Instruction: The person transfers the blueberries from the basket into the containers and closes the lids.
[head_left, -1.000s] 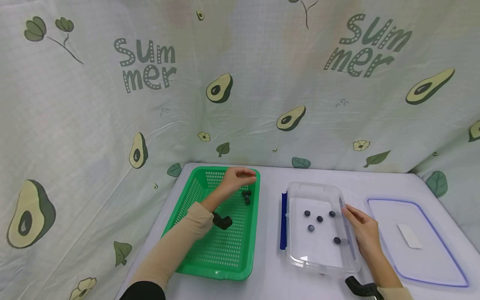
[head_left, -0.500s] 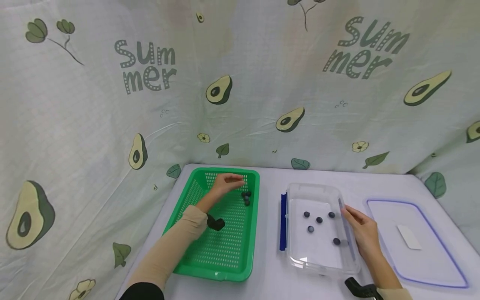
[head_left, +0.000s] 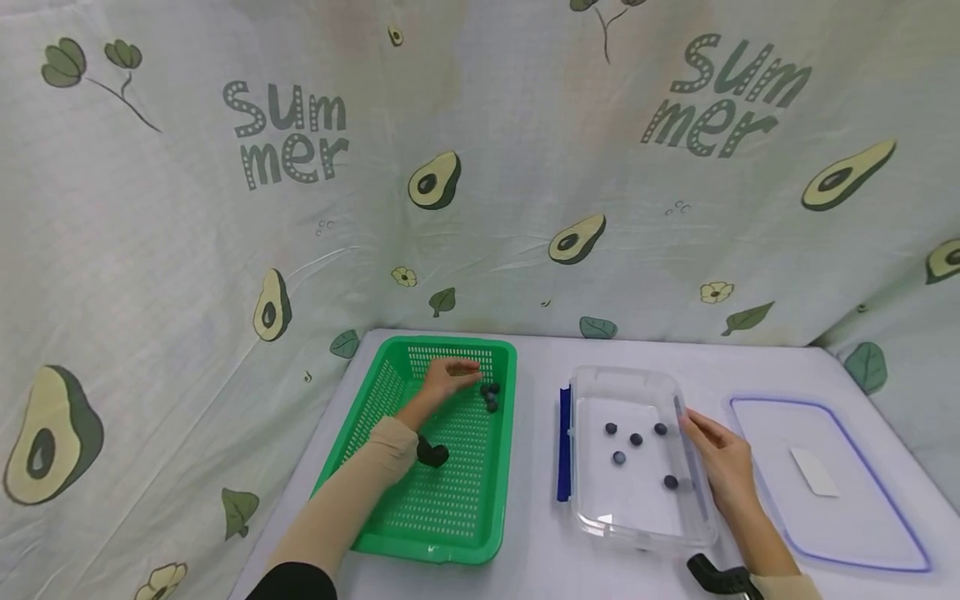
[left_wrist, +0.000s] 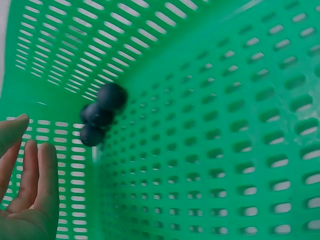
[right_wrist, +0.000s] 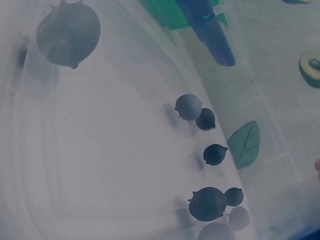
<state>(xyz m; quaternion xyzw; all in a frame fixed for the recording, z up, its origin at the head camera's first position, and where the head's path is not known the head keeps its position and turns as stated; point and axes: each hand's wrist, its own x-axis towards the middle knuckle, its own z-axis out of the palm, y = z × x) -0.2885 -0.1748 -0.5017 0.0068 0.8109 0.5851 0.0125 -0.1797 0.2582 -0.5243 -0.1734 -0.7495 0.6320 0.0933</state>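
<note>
My left hand (head_left: 447, 377) is over the far part of the green plastic basket (head_left: 431, 550), its fingers apart from the thumb and nothing between them. A cluster of several blueberries (left_wrist: 111, 96) lies against the basket wall, just beyond the fingertips (left_wrist: 47, 155) in the left wrist view. Further right, the right hand (head_left: 723, 462) grips the right-hand wall of a clear plastic container (head_left: 600, 500), thumb at the rim. Several dark blueberries (head_left: 636, 439) lie spread over the container's floor; in the right wrist view more berry shapes (right_wrist: 207, 204) show, some perhaps reflections.
The container's clear lid (head_left: 847, 500) with a blue edge and a white label (head_left: 813, 472) lies on the white table (head_left: 540, 467) at the right. A dark blue latch flap (head_left: 564, 444) hangs off the container's left side. A printed curtain (head_left: 487, 167) stands behind the table.
My left hand has moved left and lower into the basket, away from its right rim. The right hand stays on the container, and the blueberries have not moved.
</note>
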